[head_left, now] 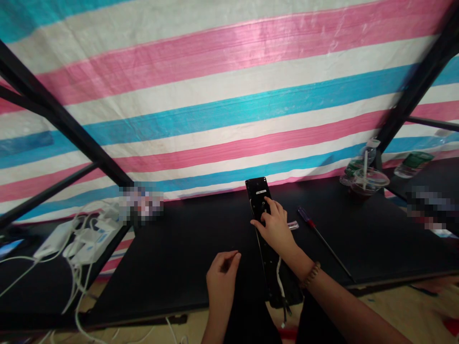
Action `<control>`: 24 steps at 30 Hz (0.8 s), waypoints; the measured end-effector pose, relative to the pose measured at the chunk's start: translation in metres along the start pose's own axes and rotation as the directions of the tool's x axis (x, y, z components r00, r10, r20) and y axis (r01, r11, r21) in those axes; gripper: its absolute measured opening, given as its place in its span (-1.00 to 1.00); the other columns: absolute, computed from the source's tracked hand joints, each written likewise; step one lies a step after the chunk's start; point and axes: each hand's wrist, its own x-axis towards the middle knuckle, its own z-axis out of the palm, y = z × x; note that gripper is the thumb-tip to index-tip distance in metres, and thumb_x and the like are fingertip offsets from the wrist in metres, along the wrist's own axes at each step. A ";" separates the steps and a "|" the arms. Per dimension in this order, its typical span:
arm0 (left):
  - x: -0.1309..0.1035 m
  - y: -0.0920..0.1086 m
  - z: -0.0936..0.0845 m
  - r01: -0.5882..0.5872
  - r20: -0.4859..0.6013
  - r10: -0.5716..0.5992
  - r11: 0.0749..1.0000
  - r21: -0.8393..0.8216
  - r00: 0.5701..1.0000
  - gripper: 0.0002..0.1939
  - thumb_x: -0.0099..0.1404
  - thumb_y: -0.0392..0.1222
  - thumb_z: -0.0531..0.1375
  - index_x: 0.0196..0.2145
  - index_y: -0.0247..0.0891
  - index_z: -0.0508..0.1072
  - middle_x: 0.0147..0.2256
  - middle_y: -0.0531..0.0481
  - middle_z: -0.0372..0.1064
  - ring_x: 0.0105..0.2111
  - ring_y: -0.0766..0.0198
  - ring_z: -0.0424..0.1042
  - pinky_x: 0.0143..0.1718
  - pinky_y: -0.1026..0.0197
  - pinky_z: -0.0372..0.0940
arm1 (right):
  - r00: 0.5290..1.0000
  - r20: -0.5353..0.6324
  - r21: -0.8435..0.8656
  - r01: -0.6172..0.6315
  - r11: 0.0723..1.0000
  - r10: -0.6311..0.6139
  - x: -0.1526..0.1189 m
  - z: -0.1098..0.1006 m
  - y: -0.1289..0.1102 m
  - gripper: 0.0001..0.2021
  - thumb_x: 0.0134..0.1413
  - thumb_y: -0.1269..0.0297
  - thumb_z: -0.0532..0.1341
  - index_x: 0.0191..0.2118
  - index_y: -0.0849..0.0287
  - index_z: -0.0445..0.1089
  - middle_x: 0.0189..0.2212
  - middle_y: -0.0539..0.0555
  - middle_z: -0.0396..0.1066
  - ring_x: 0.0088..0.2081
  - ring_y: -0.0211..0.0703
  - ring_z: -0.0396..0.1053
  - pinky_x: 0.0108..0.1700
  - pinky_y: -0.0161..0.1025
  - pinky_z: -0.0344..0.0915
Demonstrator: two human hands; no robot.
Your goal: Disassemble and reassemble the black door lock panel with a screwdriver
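Observation:
A long, narrow black panel (266, 267) lies on the black table, its near end reaching past the front edge. It has a white label (261, 192), small holes along its sides, and a white cable (279, 277) with small connectors hanging from the near end. My right hand (276, 227) rests on the panel's far half, fingers apart, thumb at its left edge. Left of the panel and apart from it is my left hand (223, 272), thumb and forefinger pinched together; anything between them is too small to make out. A small clear piece (293, 225) lies beside my right hand.
A screwdriver (315, 228) with a purple and red handle lies on the right of the table. Behind it stand a plastic cup with a straw (369, 181) and a water bottle (353, 169). White chargers and cables (89, 241) crowd the left. Striped sheeting (229, 105) hangs behind.

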 end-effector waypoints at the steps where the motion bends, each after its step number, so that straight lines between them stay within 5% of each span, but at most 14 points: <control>1: 0.004 -0.002 -0.007 -0.047 -0.021 0.049 0.996 0.079 0.999 -0.66 0.18 0.13 0.26 -0.37 -0.21 0.61 -0.34 -0.09 0.54 -0.31 0.10 0.51 -0.23 0.10 0.39 | 1.000 -0.001 -0.008 0.007 1.000 -0.007 0.001 -0.001 0.000 -0.73 0.16 0.13 0.34 -0.45 0.21 0.48 0.27 0.32 0.19 0.24 0.36 0.11 0.14 0.27 0.20; 7: 0.030 -0.026 -0.041 -0.148 -0.017 0.176 0.876 0.459 0.984 -0.53 0.23 0.25 0.14 -0.31 -0.16 0.66 -0.27 -0.13 0.52 -0.22 -0.02 0.45 -0.09 -0.06 0.35 | 0.999 0.030 0.003 0.041 0.999 -0.041 0.006 -0.005 0.004 -0.71 0.12 0.10 0.38 -0.47 0.20 0.47 0.28 0.30 0.19 0.25 0.34 0.11 0.16 0.24 0.18; 16: 0.027 -0.029 -0.027 -0.189 0.110 0.156 0.724 0.663 0.982 -0.70 0.31 0.00 0.14 -0.19 -0.05 0.66 -0.18 -0.09 0.52 -0.15 0.01 0.41 -0.12 -0.01 0.27 | 0.997 0.067 0.272 0.011 0.962 -0.030 0.002 -0.006 0.017 -0.84 0.14 0.19 0.34 -0.28 0.18 0.47 0.37 0.31 0.03 0.32 0.26 0.12 0.22 0.19 0.20; 20: 0.031 -0.034 -0.031 -0.187 0.105 0.156 0.762 0.620 0.982 -0.65 0.29 0.07 0.14 -0.17 -0.08 0.65 -0.18 -0.10 0.52 -0.16 -0.02 0.43 -0.10 -0.06 0.30 | 0.995 -0.084 0.398 -0.014 0.917 0.051 -0.011 -0.032 0.033 -0.81 0.27 0.17 0.18 -0.15 0.13 0.48 0.28 0.27 0.20 0.26 0.12 0.24 0.22 0.06 0.24; 24: 0.030 -0.041 -0.048 -0.121 -0.009 0.142 0.874 0.472 0.990 -0.52 0.23 0.26 0.14 -0.19 -0.13 0.64 -0.17 -0.11 0.52 -0.11 -0.03 0.47 -0.04 -0.08 0.36 | 0.954 -0.229 0.294 -0.120 0.948 0.192 -0.048 -0.058 0.086 -0.76 0.30 0.13 0.13 -0.19 0.14 0.47 0.06 0.27 0.40 0.07 0.08 0.40 0.10 0.01 0.33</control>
